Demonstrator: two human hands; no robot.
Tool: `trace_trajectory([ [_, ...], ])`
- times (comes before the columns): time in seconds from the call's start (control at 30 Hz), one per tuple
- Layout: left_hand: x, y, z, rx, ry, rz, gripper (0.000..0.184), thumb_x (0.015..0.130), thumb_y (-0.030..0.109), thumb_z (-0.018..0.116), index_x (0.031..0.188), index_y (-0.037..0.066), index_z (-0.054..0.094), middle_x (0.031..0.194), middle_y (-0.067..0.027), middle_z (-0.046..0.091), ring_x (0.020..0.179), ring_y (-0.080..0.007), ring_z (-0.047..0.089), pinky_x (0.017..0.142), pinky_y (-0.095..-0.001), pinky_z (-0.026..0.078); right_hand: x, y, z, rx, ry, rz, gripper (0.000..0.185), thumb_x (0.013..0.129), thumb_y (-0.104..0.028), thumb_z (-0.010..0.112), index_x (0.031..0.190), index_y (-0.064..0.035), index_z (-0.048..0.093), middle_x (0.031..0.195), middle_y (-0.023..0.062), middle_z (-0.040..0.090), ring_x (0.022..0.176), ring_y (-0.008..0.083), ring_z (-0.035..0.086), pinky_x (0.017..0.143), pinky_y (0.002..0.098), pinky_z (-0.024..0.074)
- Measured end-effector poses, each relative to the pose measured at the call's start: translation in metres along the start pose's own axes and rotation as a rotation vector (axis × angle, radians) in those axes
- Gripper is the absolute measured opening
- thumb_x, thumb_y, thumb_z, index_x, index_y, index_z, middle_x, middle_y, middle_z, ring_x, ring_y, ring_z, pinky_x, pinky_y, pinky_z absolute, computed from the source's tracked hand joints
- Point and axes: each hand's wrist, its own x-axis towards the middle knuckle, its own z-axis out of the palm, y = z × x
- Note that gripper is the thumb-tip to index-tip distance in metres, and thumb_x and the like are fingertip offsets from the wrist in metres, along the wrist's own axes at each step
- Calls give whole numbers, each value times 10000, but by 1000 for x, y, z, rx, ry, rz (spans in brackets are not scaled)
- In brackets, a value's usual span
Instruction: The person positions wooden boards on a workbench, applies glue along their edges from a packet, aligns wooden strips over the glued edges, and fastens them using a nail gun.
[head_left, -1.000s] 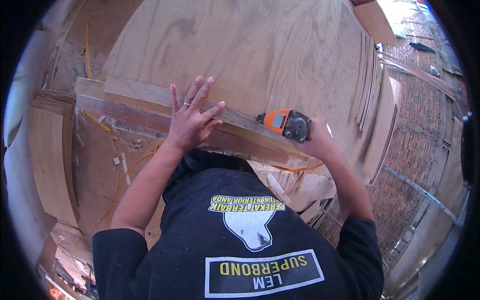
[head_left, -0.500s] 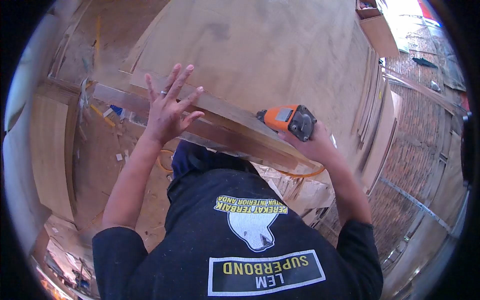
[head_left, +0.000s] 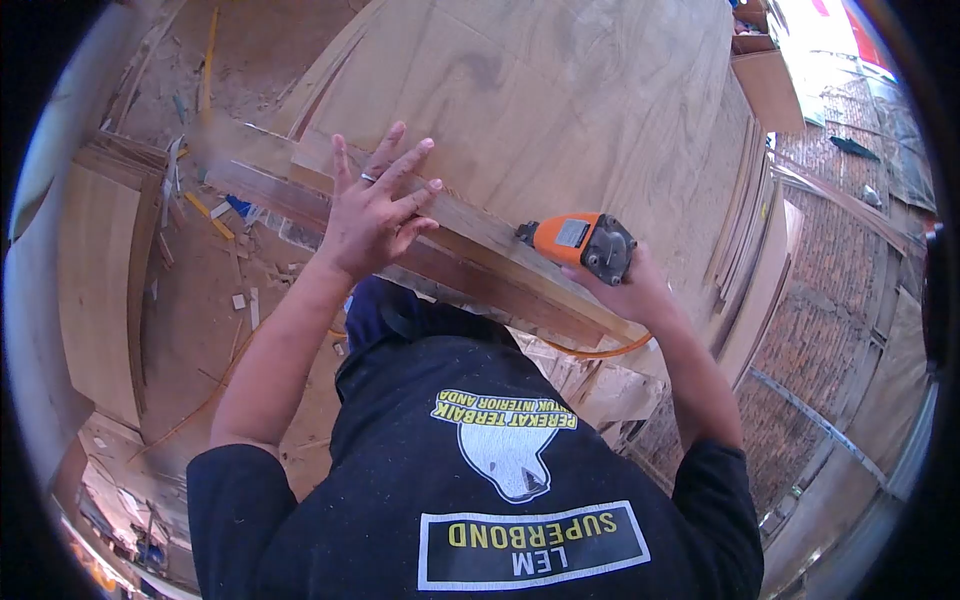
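Observation:
My right hand [head_left: 640, 288] is wrapped round an orange and black air nailer [head_left: 580, 243]. Its nose points left and rests at or just above a wooden strip [head_left: 475, 222] along the near edge of a plywood sheet [head_left: 520, 110]. An orange air hose [head_left: 600, 352] curves below that hand. My left hand [head_left: 378, 208], with a ring on one finger, lies with fingers spread over the strip, farther left. Whether its palm presses on the wood is hard to tell. Below the strip, a lower wooden board [head_left: 270, 192] runs along the same edge.
Stacked thin panels [head_left: 745, 215] stand on the right beside a brick surface [head_left: 825, 370]. More boards [head_left: 98, 270] lean at the left. Wood scraps and a yellow strip [head_left: 208, 216] litter the floor. An open cardboard box [head_left: 768, 85] is at the upper right.
My left hand has shifted slightly right along the strip, its fingers still spread. The nailer is nearly where it was. The view has tilted a little.

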Motion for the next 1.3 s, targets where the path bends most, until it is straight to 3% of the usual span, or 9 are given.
trace_trajectory([
  [0.1, 1, -3, 0, -24, 19, 5, 419, 792, 451, 800, 1169, 268, 803, 1655, 13, 431, 1612, -261, 217, 1232, -750, -32, 2, -1, -3, -23, -71, 86, 413, 875, -215, 878, 1216, -37, 727, 992, 65, 775, 889, 115, 692, 860, 315, 569],
  [0.4, 0, -3, 0, 16, 25, 25, 426, 759, 438, 826, 1157, 288, 791, 1655, 6, 441, 1610, -319, 223, 1226, -756, 15, 10, 17, -9, -251, -122, 101, 361, 870, -208, 864, 1166, -41, 742, 919, 73, 771, 779, 118, 681, 765, 320, 571],
  [0.5, 1, 1, -1, 40, 16, 25, 428, 757, 434, 829, 1158, 291, 790, 1656, 6, 438, 1611, -322, 218, 1224, -761, 28, 10, 14, -12, -292, -113, 72, 322, 868, -200, 853, 1138, -55, 753, 885, 93, 759, 738, 165, 682, 737, 334, 564],
  [0.6, 0, -1, -1, 54, 14, 23, 445, 749, 429, 839, 1171, 297, 786, 1657, 12, 436, 1614, -321, 207, 1221, -766, 34, 14, 7, -9, -205, -49, 31, 286, 764, -228, 857, 939, -28, 751, 824, 194, 731, 811, 400, 724, 735, 449, 563],
  [0.7, 0, 1, 1, 62, 5, 27, 473, 742, 427, 850, 1194, 310, 779, 1662, 26, 429, 1618, -317, 194, 1214, -779, 29, 13, 13, -11, -203, -89, 4, 326, 795, -244, 858, 1002, -18, 749, 849, 204, 729, 812, 394, 713, 761, 431, 562],
  [0.8, -1, 1, 1, 73, -4, 22, 490, 742, 430, 855, 1212, 319, 773, 1670, 40, 417, 1620, -314, 186, 1203, -794, 19, 10, 25, -6, 28, -44, -126, 396, 833, -245, 866, 1129, -17, 735, 962, 169, 761, 879, 307, 732, 836, 387, 564],
  [1.0, -7, 6, 8, 129, -3, 1, 543, 755, 429, 858, 1275, 315, 749, 1681, 39, 401, 1622, -311, 178, 1191, -809, 11, -27, 39, -23, 225, 127, 150, 505, 839, -202, 889, 1273, -32, 697, 1184, 75, 753, 1078, 164, 696, 972, 349, 543],
  [1.13, -2, 13, -12, 109, 13, -45, 686, 756, 458, 864, 1399, 314, 673, 1688, 17, 390, 1622, -309, 181, 1191, -808, 13, -53, 41, -30, 132, 185, 227, 485, 848, -186, 880, 1276, -45, 702, 1138, 87, 766, 1052, 181, 717, 957, 357, 555],
  [1.3, -10, -46, -54, 153, 11, -28, 733, 743, 472, 873, 1416, 282, 657, 1688, 9, 384, 1623, -285, 177, 1207, -792, -10, -54, -5, -8, 165, 194, 294, 476, 854, -204, 879, 1268, -47, 705, 1112, 92, 771, 1022, 185, 726, 941, 362, 564],
])
